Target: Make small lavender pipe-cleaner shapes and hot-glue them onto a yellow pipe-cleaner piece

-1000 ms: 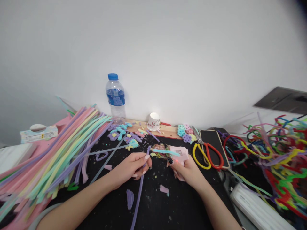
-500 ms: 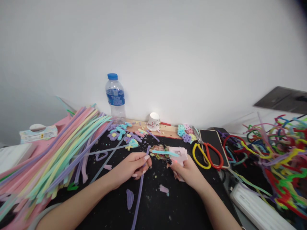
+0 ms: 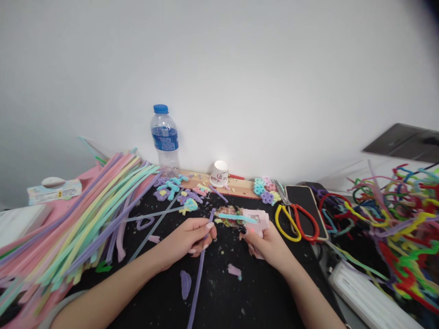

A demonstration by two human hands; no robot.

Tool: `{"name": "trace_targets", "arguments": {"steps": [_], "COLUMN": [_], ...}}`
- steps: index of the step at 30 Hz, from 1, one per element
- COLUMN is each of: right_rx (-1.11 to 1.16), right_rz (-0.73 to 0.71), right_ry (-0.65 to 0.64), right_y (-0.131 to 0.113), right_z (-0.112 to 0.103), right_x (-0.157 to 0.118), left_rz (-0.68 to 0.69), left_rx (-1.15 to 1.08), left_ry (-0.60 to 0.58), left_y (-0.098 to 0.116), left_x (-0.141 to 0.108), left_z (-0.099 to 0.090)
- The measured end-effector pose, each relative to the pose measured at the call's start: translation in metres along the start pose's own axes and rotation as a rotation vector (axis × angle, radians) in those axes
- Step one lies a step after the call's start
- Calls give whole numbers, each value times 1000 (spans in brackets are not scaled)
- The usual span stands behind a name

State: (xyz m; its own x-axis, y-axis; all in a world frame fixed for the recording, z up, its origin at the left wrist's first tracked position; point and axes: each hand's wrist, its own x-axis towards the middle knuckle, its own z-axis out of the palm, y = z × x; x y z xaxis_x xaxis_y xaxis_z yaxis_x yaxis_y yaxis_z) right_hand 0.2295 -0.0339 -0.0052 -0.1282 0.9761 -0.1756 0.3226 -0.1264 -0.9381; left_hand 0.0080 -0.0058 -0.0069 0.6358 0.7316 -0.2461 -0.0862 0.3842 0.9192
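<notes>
Head | purple stem (image 3: 198,280) over flecked black tabletop (image 3: 267,294) | pale wall (image 3: 240,91)

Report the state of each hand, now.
Left hand: closed, pinching a long, fuzzy purple stem.
Right hand: closed, holding a pale pink, boxy handheld device.

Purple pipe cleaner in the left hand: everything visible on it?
The purple pipe cleaner looks soft and fuzzy, slim, nearly straight. The left hand pinches it near its upper end, a short tip poking up. The rest slants down over the black work surface and out of the bottom edge; its other end isn't visible.
</notes>
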Motion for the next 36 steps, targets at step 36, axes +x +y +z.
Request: {"name": "trace_targets", "arguments": {"steps": [36], "right_rx": [4], "right_rz": [26], "right_ry": [2], "right_y": [-4], "right_z": [2], "right_x": [-1], "left_rz": [-14], "left_rx": [-13], "left_ry": [-11], "left_y": [2], "left_x": [-2], "left_z": [1]}}
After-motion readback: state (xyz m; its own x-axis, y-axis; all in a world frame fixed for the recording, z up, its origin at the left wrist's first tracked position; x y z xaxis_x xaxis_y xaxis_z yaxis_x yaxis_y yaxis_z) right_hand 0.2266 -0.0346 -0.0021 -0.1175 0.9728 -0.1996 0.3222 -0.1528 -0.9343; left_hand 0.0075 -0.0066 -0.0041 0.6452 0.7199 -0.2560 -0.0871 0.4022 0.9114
